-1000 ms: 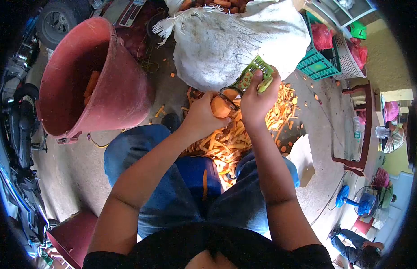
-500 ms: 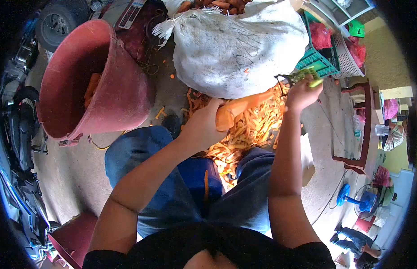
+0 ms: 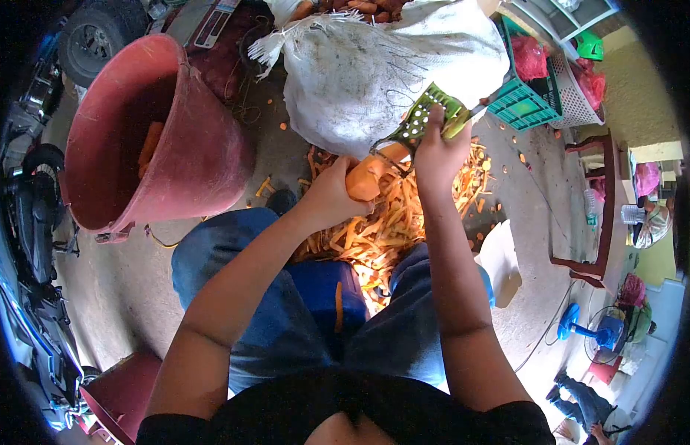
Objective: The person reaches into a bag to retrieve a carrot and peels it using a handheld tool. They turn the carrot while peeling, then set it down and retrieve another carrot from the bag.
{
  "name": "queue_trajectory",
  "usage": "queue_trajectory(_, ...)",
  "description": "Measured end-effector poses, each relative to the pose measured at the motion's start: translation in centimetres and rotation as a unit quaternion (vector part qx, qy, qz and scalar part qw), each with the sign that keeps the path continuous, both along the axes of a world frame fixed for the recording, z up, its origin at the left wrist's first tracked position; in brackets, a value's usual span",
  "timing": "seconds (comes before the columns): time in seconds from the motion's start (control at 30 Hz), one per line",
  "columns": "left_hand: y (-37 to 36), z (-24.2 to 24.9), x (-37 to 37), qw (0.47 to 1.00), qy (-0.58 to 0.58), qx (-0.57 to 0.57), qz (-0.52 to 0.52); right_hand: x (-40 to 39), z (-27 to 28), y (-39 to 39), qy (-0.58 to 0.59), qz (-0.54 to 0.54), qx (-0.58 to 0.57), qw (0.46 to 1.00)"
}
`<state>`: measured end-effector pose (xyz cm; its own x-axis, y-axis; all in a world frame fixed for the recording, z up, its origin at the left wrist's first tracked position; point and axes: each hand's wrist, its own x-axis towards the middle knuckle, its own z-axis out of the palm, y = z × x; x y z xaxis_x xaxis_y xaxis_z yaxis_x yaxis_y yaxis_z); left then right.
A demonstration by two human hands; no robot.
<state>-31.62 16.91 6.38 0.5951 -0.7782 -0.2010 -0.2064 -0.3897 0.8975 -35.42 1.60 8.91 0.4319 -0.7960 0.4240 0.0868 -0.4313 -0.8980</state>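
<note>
My left hand is closed around an orange carrot, its thick end pointing toward me. A green peeler with a perforated body is gripped in my right hand. Its dark blade end lies right at the carrot, just beyond my left fingers. Beneath both hands a heap of orange peelings spreads over the floor between my legs. A white woven sack rests just past the heap, with more carrots showing at its far side.
On the left stands a large red tub with a few carrots inside. A green crate and a white basket are at the upper right. A wooden frame lies farther right, with a person at the lower right.
My right hand has brought the peeler left and nearer, from the carrot's far end back toward my left hand. My left hand has shifted slightly left with the carrot.
</note>
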Motion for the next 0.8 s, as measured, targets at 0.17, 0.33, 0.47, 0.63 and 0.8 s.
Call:
queue_trajectory(0.17,-0.2,0.7,0.3,0.997,0.079,0.006,0.019,-0.5,0.8,-0.3,0.003,0.011,0.026,1.000)
queue_trajectory(0.33,0.2,-0.2,2.3,0.990,-0.079,-0.087,0.076,-1.5,1.4,-2.1,0.182,0.058,-0.108,0.976)
queue_trajectory(0.47,0.6,2.5,3.1,0.991,-0.079,-0.072,0.077,-1.9,0.8,-1.6,0.338,0.191,-0.151,0.909)
queue_trajectory(0.63,0.8,1.5,4.1,0.985,-0.014,-0.160,0.066,-1.7,0.2,0.0,0.345,0.302,-0.162,0.874)
queue_trajectory(0.8,1.0,1.2,4.1,0.974,0.061,-0.215,0.040,-1.6,-0.2,0.9,0.355,0.363,-0.180,0.843)
